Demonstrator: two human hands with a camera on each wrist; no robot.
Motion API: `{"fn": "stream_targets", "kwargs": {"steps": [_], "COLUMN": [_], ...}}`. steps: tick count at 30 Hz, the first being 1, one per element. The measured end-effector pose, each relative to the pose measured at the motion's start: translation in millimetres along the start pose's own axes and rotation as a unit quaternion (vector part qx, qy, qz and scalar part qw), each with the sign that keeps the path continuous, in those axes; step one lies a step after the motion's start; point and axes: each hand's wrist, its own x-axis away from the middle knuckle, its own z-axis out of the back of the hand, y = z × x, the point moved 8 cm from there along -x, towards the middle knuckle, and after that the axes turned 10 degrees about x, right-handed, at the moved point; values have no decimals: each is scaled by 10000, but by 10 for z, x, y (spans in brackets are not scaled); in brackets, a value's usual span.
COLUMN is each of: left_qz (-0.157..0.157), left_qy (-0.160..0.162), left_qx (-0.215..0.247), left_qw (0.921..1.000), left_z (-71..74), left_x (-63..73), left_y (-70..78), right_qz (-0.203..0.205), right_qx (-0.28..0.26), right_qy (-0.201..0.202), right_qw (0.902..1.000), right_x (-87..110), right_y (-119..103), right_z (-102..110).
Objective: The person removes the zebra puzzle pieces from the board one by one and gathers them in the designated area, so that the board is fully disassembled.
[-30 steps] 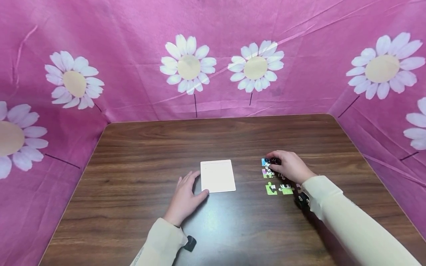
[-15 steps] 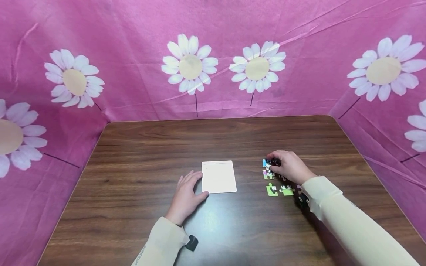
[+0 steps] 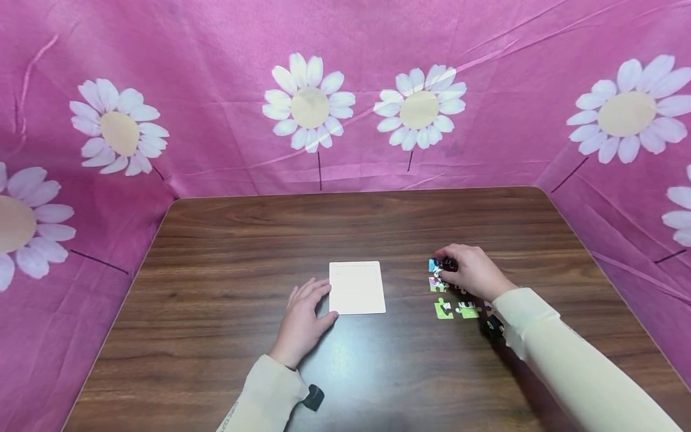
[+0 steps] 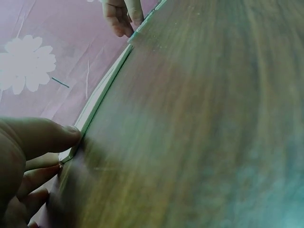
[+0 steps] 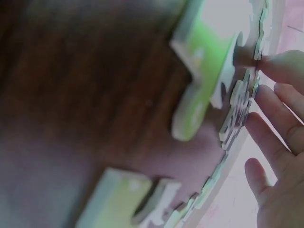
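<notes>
Pink daisy-print cloth (image 3: pixel 216 36) behind and beside a dark wood-grain table (image 3: pixel 259 234). Left hand (image 3: pixel 299 324): relaxed, thumb held away from fingers, tips touching the left edge and near-left corner of a white square board (image 3: pixel 357 288) lying flat mid-table. Right hand (image 3: pixel 477 273): thumb and fingers parted, tips touching multicoloured puzzle pieces (image 3: pixel 437 284), grouped right of the board, partly hidden under that hand. Two green pieces (image 3: pixel 445 311) lie just nearer the person, side by side.

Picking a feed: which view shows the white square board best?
Head: the white square board shows nearly its whole top. Left wrist sees it edge-on; in right wrist I can't make it out.
</notes>
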Motion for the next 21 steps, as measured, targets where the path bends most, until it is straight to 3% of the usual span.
{"fn": "stream_targets", "kwargs": {"steps": [10,21], "left_qz": [-52,-133], "left_qy": [34,106], "left_qx": [42,66], "left_qw": [10000,9998], "left_z": [1,7], "left_x": [-6,-1], "left_y": [-3,15], "right_qz": [203,224], "right_qx": [410,328], "right_qy": [-45,78], "right_qw": [9989,9992], "right_x": [-20,-26], "right_y": [-44,-54], "right_z": [11,23]}}
